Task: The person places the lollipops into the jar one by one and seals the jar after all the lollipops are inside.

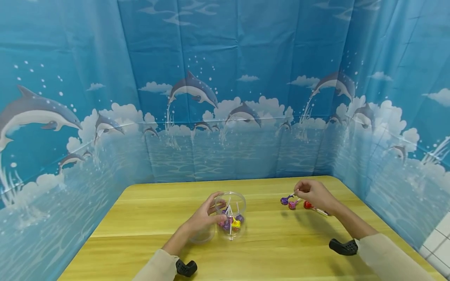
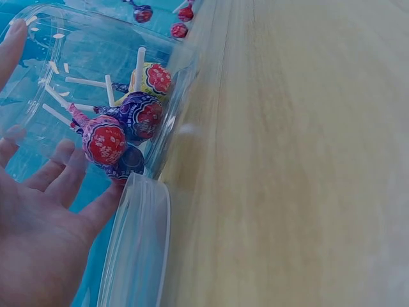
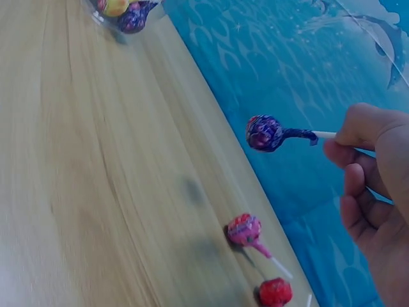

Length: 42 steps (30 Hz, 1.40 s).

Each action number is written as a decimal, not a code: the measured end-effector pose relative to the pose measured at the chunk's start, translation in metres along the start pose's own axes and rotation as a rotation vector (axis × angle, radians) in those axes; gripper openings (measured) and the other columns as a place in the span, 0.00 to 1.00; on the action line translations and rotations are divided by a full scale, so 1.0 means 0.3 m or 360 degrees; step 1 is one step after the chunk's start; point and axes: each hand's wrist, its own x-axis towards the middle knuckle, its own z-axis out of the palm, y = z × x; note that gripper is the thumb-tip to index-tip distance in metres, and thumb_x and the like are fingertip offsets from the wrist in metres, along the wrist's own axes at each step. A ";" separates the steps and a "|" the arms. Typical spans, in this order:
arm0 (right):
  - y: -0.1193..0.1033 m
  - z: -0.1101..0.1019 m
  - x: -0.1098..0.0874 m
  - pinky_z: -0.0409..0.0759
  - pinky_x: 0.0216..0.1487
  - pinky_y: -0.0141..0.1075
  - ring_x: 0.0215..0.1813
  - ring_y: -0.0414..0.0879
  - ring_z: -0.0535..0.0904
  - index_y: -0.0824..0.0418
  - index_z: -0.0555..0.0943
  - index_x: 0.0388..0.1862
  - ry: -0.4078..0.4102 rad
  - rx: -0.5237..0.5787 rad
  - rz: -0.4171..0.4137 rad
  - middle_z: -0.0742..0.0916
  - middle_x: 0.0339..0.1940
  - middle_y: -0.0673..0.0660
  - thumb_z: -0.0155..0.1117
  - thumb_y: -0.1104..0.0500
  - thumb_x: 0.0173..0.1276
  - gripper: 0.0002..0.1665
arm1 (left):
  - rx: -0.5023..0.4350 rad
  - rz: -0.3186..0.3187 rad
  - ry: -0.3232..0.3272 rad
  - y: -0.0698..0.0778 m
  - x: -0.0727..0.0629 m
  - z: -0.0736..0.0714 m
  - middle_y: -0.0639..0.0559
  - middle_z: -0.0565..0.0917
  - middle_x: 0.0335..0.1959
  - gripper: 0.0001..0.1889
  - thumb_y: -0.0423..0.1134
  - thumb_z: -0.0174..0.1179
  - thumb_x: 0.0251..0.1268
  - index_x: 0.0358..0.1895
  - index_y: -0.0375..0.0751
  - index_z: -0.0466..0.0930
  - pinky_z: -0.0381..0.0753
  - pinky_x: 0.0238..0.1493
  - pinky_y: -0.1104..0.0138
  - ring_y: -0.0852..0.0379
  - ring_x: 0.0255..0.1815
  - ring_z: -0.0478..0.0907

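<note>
My left hand (image 1: pixel 203 219) holds a clear plastic jar (image 1: pixel 245 204) standing on the table, thumb on the near side and fingers round the far side. Several wrapped lollipops lie inside, among them a yellow lollipop (image 2: pixel 153 79) and a pink lollipop (image 2: pixel 104 142), their white sticks pointing various ways. Off to the right, my right hand (image 1: pixel 316 194) pinches the white stick of a purple lollipop (image 3: pixel 264 133) between thumb and forefinger, its head raised above the tabletop. Beneath that hand lie a pink lollipop (image 3: pixel 244 229) and a red lollipop (image 3: pixel 275 291).
A clear round lid (image 1: pixel 203 237) lies on the wooden table (image 1: pixel 147 218) against the jar's left side, below my left hand. Blue dolphin-print curtains (image 1: pixel 211 156) hang behind the table and along both sides.
</note>
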 end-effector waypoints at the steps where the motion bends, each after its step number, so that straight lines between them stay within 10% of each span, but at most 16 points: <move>1: -0.004 0.002 0.004 0.81 0.38 0.40 0.39 0.46 0.83 0.64 0.83 0.45 0.0001 0.0010 -0.0002 0.87 0.38 0.54 0.64 0.60 0.78 0.06 | -0.0003 0.0000 -0.0001 -0.001 0.000 0.001 0.37 0.68 0.72 0.38 0.37 0.62 0.77 0.83 0.48 0.51 0.71 0.70 0.50 0.41 0.76 0.64; 31: -0.224 0.160 0.143 0.84 0.49 0.38 0.46 0.49 0.86 0.67 0.84 0.46 -0.0018 0.0504 -0.0127 0.89 0.42 0.58 0.64 0.60 0.78 0.09 | -0.0013 0.0024 -0.0014 -0.003 0.000 -0.008 0.35 0.67 0.72 0.39 0.38 0.62 0.77 0.83 0.45 0.50 0.71 0.70 0.49 0.37 0.77 0.63; 42: -0.308 0.260 0.192 0.84 0.55 0.43 0.49 0.52 0.86 0.68 0.84 0.45 -0.0208 0.0639 -0.0221 0.87 0.47 0.68 0.64 0.62 0.78 0.08 | -0.0017 0.0004 -0.0013 -0.013 0.011 -0.011 0.35 0.67 0.73 0.40 0.40 0.64 0.76 0.83 0.47 0.50 0.71 0.69 0.50 0.40 0.77 0.63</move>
